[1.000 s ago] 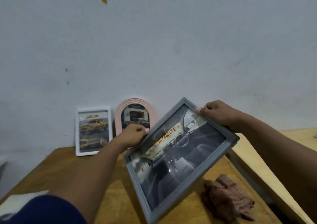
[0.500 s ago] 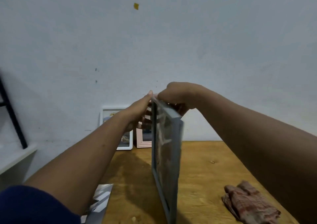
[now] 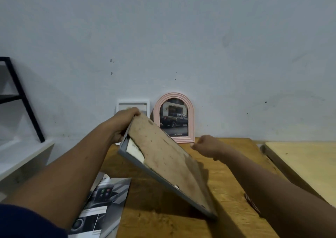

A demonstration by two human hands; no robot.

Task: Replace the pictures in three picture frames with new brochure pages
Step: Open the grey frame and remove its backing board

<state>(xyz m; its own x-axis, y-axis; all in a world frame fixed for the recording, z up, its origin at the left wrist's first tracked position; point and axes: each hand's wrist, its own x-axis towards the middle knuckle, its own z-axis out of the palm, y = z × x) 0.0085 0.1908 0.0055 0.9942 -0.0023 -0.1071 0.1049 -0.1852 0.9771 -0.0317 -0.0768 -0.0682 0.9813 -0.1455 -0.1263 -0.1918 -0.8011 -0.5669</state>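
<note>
The grey frame (image 3: 163,157) is now flipped backing-up over the table (image 3: 227,183), my left hand (image 3: 123,121) gripping its far left corner. My right hand (image 3: 205,146) has let go, fingers curled, seemingly empty, just right of it.

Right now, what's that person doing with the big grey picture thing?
A person is working on a grey rectangular picture frame. Their left hand grips its top corner and tilts it so the brown backing board faces the camera. The right hand hovers beside it with curled fingers, holding nothing. A pink arched frame and a white rectangular frame lean against the wall, and a glossy car brochure lies on the wooden table.
</note>
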